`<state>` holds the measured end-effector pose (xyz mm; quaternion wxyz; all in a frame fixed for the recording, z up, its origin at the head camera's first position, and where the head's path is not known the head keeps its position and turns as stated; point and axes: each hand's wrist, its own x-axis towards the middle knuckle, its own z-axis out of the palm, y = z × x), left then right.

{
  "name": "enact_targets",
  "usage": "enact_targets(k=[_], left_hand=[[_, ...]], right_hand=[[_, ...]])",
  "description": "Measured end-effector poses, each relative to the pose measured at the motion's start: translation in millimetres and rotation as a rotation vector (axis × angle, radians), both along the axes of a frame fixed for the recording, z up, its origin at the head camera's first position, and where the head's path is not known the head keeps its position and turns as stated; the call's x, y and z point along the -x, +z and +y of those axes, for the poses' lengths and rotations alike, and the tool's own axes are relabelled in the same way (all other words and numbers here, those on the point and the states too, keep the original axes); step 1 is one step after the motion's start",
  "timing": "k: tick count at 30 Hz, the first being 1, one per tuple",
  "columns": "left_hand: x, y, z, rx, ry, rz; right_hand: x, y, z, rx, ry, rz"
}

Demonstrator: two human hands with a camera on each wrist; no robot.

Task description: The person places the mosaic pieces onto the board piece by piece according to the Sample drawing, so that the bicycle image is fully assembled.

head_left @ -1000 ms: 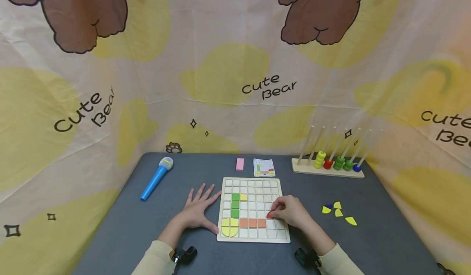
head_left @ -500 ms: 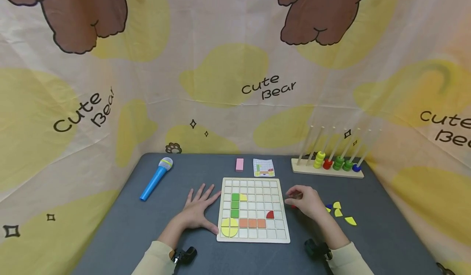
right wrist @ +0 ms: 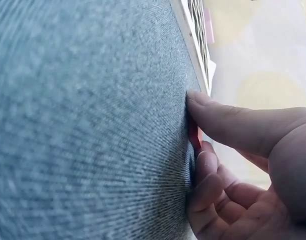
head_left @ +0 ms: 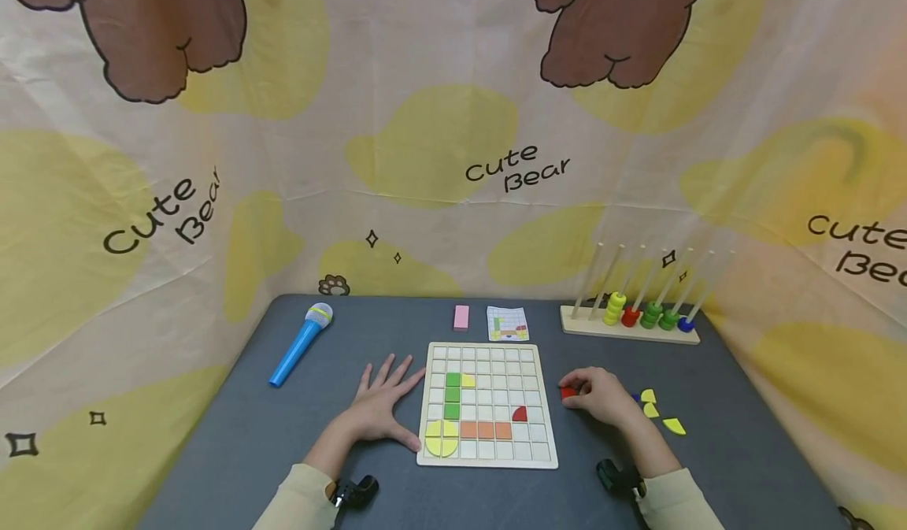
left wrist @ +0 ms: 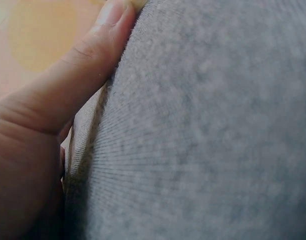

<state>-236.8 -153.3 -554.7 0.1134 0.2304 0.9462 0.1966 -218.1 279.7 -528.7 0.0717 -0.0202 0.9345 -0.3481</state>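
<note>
My left hand (head_left: 380, 410) lies with its fingers spread at the left side of a white gridded pattern board (head_left: 496, 400); its thumb and little-finger side touch the frame. In the left wrist view only the thumb (left wrist: 78, 75) and part of the palm show. Right of the board, my right hand (head_left: 602, 396) pinches a red tile (head_left: 568, 393) at the tabletop. The right wrist view shows that red tile (right wrist: 194, 136) between thumb and fingers, mostly covered. On the board sit green squares (head_left: 452, 394), orange squares (head_left: 486, 431), yellow pieces (head_left: 442, 439) and a red quarter-circle (head_left: 520, 413).
Loose yellow pieces (head_left: 675, 426) lie right of my right hand, with a blue piece (head_left: 635, 397) partly hidden. Behind the board are a pink block (head_left: 461, 318) and a pattern card (head_left: 507, 324). A bead rack (head_left: 631, 321) stands back right, a blue toy microphone (head_left: 301, 345) back left.
My right hand has let go of the red quarter-circle on the board and moved right to another red tile, which it now pinches. The left hand has stayed in place.
</note>
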Motion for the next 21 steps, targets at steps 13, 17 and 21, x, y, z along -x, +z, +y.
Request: enact_targets(k=[13, 17, 21], left_hand=[[0.5, 0.5, 0.1, -0.004, -0.004, -0.014], [0.6, -0.4, -0.3, 0.0, -0.002, -0.014], [0.7, -0.7, -0.4, 0.002, 0.001, -0.013]], right_hand=[[2.2, -4.9, 3.6, 0.005, -0.054, -0.003], [1.3, -2.8, 2.3, 0.012, -0.048, 0.001], [0.2, -0.1, 0.1, 0.038, -0.059, -0.004]])
